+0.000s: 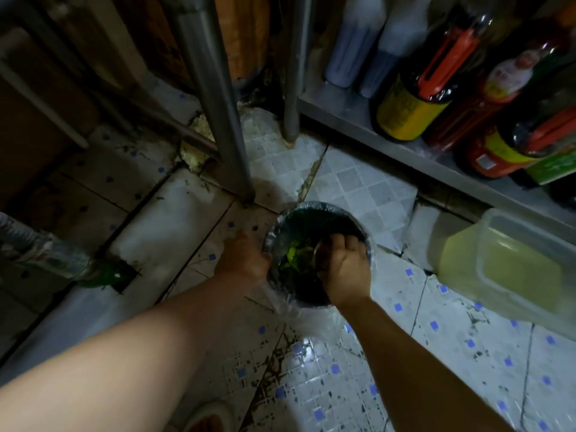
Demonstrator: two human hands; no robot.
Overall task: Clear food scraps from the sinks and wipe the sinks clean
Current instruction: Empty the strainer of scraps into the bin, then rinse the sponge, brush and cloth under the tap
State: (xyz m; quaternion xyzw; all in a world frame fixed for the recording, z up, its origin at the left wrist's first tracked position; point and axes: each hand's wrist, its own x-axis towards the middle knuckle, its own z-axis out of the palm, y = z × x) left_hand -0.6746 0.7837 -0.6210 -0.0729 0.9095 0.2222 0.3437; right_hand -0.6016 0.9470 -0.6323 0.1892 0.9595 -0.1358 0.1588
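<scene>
A small round bin [314, 213] lined with a clear plastic bag stands on the tiled floor. Green food scraps [296, 255] lie inside it. My left hand [246, 260] grips the bin's left rim and the bag's edge. My right hand [343, 269] is over the bin's right half, fingers curled round a dark round object [321, 260] that I cannot identify. No sink is in view.
A steel table leg [224, 126] stands just behind the bin. A steel shelf [358, 120] at the right holds several sauce bottles [414, 98]. A plastic jug of yellow liquid [498, 266] sits on the floor at the right. A drain pipe [46, 257] lies at the left.
</scene>
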